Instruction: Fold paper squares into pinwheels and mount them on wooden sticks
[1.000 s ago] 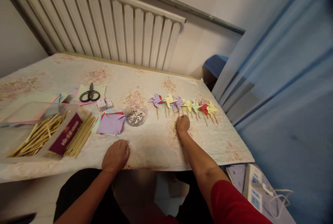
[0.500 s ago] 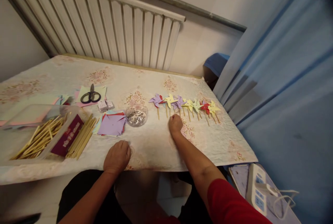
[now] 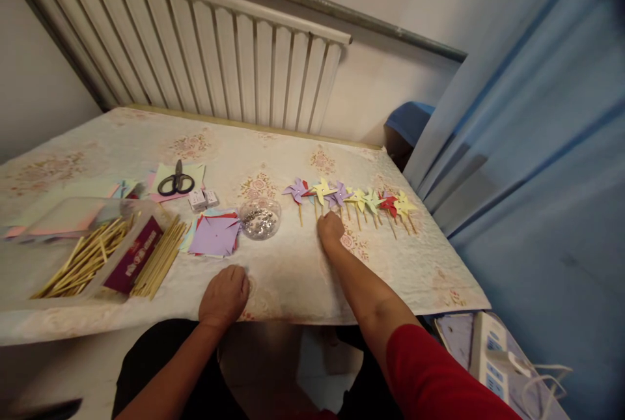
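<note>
A row of small paper pinwheels (image 3: 352,197) on wooden sticks lies across the right part of the table, in purple, yellow, green and red. My right hand (image 3: 331,227) rests with curled fingers at the stick ends of the yellow and purple ones near the row's left; whether it grips a stick is hidden. My left hand (image 3: 225,297) lies loosely closed on the tablecloth near the front edge, holding nothing. A clear bowl of shiny bits (image 3: 260,219) stands between the hands, beside a stack of cut paper squares (image 3: 215,235).
Wooden sticks (image 3: 160,260) lie by a clear box (image 3: 73,247) with more sticks at front left. Black scissors (image 3: 178,181) rest on coloured paper behind it. A radiator (image 3: 205,55) backs the table. A blue curtain (image 3: 532,146) hangs right, above a power strip (image 3: 493,361).
My right hand has slid left along the pinwheel row and now sits up against the stick ends. My left hand has stayed in place.
</note>
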The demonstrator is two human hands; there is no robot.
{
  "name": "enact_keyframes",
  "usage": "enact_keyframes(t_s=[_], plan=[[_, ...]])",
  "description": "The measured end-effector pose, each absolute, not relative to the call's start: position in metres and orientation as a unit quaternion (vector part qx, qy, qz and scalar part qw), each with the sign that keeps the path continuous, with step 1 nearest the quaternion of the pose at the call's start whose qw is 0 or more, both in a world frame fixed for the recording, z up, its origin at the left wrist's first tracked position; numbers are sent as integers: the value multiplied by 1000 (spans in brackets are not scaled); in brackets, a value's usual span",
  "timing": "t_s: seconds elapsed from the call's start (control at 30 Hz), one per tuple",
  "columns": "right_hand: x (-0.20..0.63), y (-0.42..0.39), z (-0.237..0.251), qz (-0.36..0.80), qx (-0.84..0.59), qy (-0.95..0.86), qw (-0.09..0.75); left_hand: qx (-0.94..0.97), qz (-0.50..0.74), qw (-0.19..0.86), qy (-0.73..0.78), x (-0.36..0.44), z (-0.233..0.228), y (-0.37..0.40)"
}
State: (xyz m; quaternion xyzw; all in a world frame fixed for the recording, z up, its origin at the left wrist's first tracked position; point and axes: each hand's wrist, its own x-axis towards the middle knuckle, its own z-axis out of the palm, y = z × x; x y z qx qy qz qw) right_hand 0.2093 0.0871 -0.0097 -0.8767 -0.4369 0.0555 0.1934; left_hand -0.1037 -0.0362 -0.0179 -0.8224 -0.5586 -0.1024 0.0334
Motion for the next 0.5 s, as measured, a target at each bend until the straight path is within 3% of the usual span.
enact_keyframes(t_s=[0.27,0.5], plan=[[196,78,-10,18,-865,-460,201,-823,-96,37,-558,-104,-20,-36],[189,74,-13,-6,-849,-503,159,-821,-91,37,-562,-104,-20,-36]])
